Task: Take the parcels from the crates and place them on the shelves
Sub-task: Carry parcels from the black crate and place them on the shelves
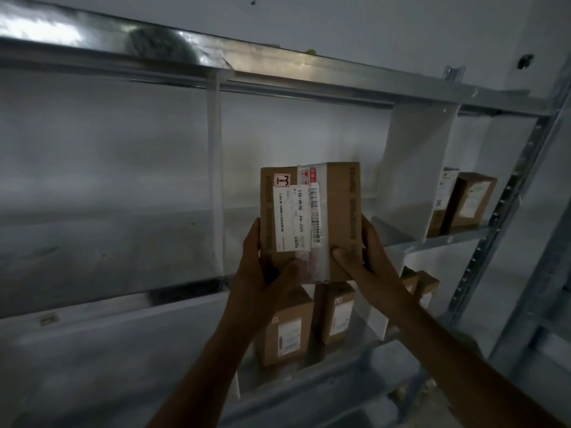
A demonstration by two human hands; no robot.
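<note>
In front of the shelf, both hands, left and right, grip a parcel; next, push it toward 12 o'clock.

Dim room, plain white wall.

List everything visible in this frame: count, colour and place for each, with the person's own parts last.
Held parcel: one, brown cardboard with white labels, raised in front of the middle shelf bay.
Shelved parcels: at least five, brown; two upright on the lower shelf, two in the right bay, at least one partly hidden behind the right forearm.
Shelving unit: one, grey metal.
Dividers: two, white, upright between bays.
Left hand: gripping the parcel's lower left.
Right hand: gripping its lower right.
</note>
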